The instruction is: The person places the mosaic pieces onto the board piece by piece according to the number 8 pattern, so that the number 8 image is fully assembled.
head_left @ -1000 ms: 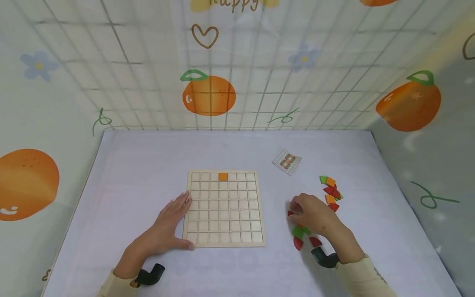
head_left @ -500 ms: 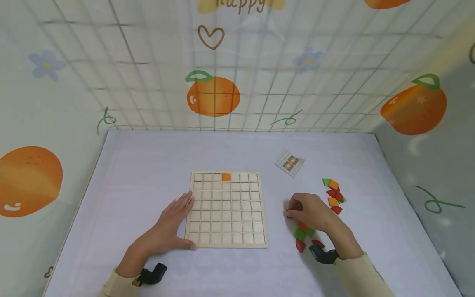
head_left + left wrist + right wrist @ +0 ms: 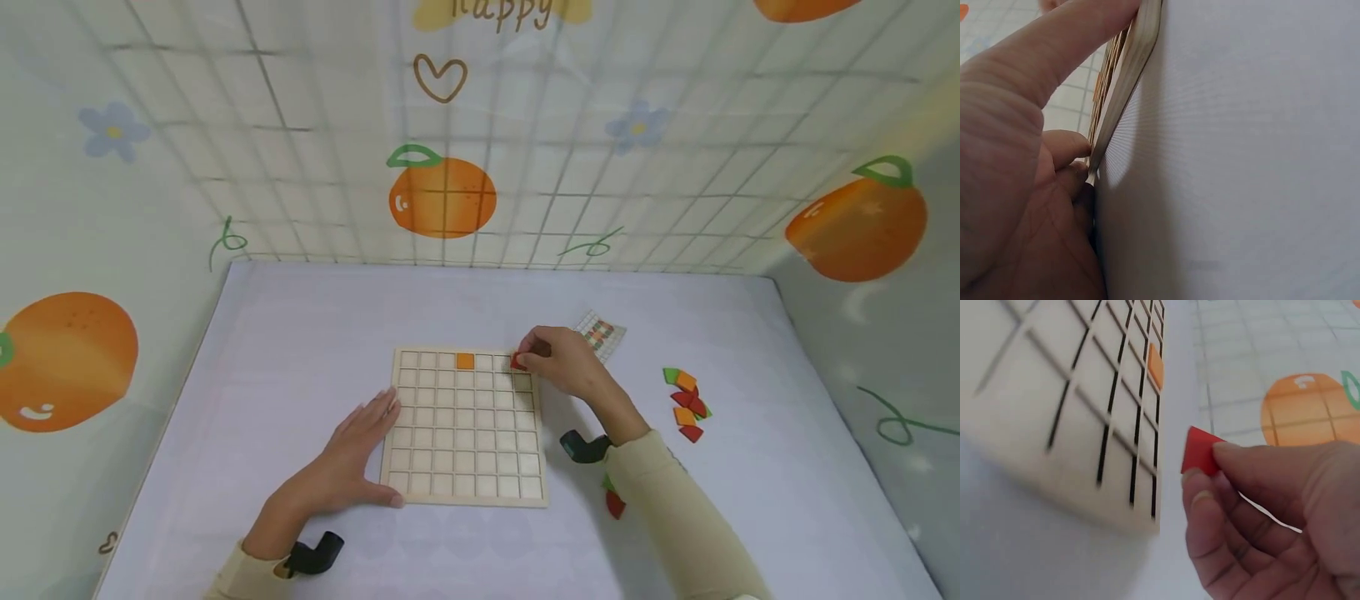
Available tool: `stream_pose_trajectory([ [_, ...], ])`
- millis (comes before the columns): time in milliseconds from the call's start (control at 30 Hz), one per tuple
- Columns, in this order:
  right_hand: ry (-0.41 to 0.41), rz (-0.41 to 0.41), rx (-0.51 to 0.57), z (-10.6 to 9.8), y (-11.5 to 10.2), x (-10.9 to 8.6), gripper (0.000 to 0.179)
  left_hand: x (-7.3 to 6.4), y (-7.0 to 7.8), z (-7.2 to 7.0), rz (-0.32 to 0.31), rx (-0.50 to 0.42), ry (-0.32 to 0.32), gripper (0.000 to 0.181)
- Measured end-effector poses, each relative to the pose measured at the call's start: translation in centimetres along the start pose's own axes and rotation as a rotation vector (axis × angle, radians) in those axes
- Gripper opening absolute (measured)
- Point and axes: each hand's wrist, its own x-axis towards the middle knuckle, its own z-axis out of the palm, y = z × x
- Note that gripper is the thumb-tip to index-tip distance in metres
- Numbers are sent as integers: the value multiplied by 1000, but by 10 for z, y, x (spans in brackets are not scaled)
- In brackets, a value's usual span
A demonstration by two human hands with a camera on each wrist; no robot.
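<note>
Taking the board [image 3: 466, 439] as a clock face, we find wide passing room over the table [image 3: 322, 317] from ten to twelve, reaching to the back wall [image 3: 337, 208], and a bare strip at six, between the arms. The left hand [image 3: 352, 467] blocks the edge from eight to nine. Toward two, the right hand [image 3: 562, 362], pinching a red tile [image 3: 1200, 450], bars the corner, partly hiding a card [image 3: 611, 339]. Its sleeve [image 3: 678, 508] crosses four. A tile pile [image 3: 684, 416] at three leaves us a gap beside that hand.
</note>
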Motion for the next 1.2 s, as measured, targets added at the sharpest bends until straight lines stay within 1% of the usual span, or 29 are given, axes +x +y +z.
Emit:
stream_pose_trajectory([
  [200,-6,-12,26,18,-6,30,6,0,-3,1,-19,12,-8,135],
  [400,-53,-5,14,34,-10,43,7,0,-2,2,-31,9,-12,137],
  [533,-69,16,-10,39,-13,45,7,1,-2,2,-31,12,-15,137],
  [767,-72,6,-67,44,-15,44,7,1,-4,2,-26,22,-16,137],
  [867,-63,8,-75,46,-16,43,7,1,-4,2,-24,19,-14,136],
  [1100,-29,-26,-157,49,-16,42,8,2,-6,2,-27,25,-19,137],
  [1200,-18,-32,-172,51,-17,38,8,1,-7,4,-25,28,-19,137],
])
